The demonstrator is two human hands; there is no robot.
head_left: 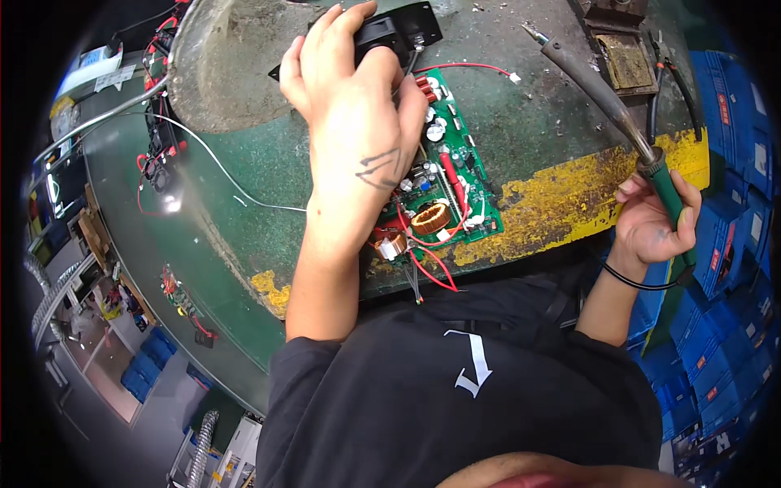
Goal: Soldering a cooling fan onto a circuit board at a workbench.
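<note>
From the head camera, the green circuit board lies on the worn green counter, close to its yellow-painted near edge, and serves as the landmark here. The left hand rests across the far end of the board, its fingers curled over a black boxy part that sits at that far end, pressing it down; the fingers are closed loosely on it rather than spread. The right hand is well to the right of the board, off the counter's edge, its fingers wrapped around the green grip of a soldering iron, whose tip points up and away from the board toward a stand with a dirty sponge. Red wires trail from the board's near end over the counter's edge. The step in hand looks like steadying the board and black part before soldering; the iron is held off, not at a joint. The next move would call for bringing the tip down to the board without touching the left hand or the wires.
</note>
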